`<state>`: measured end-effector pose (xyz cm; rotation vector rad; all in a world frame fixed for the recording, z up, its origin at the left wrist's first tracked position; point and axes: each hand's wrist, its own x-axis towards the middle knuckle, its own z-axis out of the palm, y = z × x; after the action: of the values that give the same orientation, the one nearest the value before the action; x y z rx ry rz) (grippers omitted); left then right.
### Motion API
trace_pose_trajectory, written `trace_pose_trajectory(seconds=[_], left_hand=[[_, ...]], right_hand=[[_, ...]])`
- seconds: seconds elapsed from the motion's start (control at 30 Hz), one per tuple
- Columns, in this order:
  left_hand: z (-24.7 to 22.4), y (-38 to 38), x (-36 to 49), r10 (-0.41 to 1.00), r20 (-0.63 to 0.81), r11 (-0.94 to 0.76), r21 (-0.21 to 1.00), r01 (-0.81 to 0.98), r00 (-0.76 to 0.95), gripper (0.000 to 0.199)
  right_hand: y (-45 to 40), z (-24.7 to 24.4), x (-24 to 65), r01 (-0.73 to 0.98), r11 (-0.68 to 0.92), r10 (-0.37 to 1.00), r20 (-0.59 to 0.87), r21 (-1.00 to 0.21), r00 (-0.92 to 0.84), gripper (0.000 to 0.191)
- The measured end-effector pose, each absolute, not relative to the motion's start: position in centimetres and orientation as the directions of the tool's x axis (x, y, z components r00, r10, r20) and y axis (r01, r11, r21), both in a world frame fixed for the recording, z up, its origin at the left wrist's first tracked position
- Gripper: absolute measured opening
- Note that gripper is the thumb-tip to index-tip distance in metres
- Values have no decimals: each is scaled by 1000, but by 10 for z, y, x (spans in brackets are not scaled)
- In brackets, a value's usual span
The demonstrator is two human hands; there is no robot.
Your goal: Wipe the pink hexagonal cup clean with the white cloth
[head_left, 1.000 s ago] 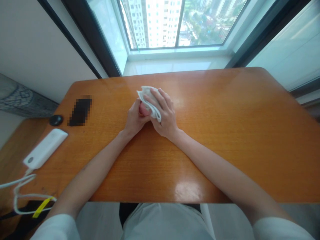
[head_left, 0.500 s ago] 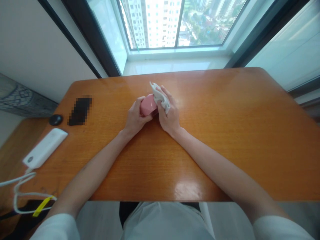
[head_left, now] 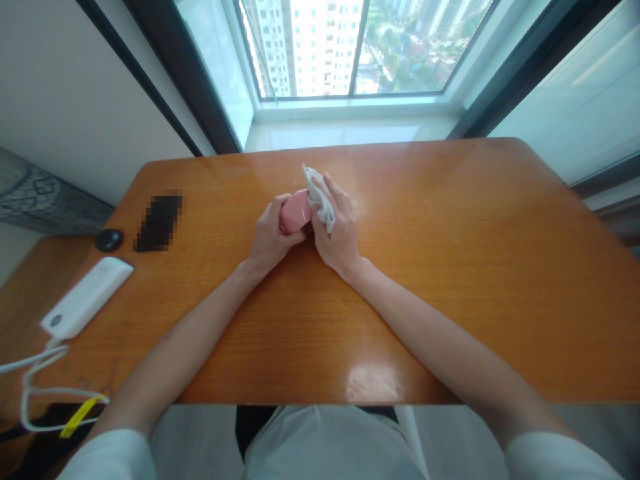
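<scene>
A small glossy pink object (head_left: 295,212) is held above the middle of the wooden table. My left hand (head_left: 271,232) wraps round it from the left, with the thumb on the near side. A crumpled white cloth (head_left: 321,200) lies in my right hand (head_left: 340,230), between thumb and fingers, and is pressed against the right side of the pink object. The underside of the pink object and its right end are hidden by my hands and the cloth.
On the left of the wooden table (head_left: 450,267) are a dark blurred-out rectangle (head_left: 159,223), a black round object (head_left: 109,240) and a white oblong device (head_left: 87,298). White cable (head_left: 30,393) with a yellow tag (head_left: 80,417) runs at the lower left. A window is behind the table.
My right hand and the white cloth have shifted slightly to the left against the pink object. My left hand has hardly moved and keeps its hold.
</scene>
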<state>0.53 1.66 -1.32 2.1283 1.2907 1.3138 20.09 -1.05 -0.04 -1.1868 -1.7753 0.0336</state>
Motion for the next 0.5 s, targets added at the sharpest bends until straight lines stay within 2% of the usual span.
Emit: trace_pose_trajectory(seconds=[0.1,0.17,0.23,0.33,0.4,0.5], left_hand=[[-21,22,3,819,551,-550,674,493,161,30],[-24,25,2,818,552,-552,675,490,162,24],[-23,24,2,819,548,-549,666,505,168,36],[-12,17,6,828,534,-534,661,527,170,60],[-6,14,7,838,519,-521,671,528,167,66],[-2,11,7,849,503,-507,683,526,165,65]], right_hand=[[-24,8,195,695,662,655,667,-281,-355,74],[-29,12,193,684,695,627,653,-222,-426,76],[-25,11,195,708,649,663,663,-278,-347,69],[-10,3,202,700,550,727,674,-456,-131,64],[-2,0,205,655,539,741,668,-530,-70,68],[-2,1,203,627,554,735,675,-548,-59,70]])
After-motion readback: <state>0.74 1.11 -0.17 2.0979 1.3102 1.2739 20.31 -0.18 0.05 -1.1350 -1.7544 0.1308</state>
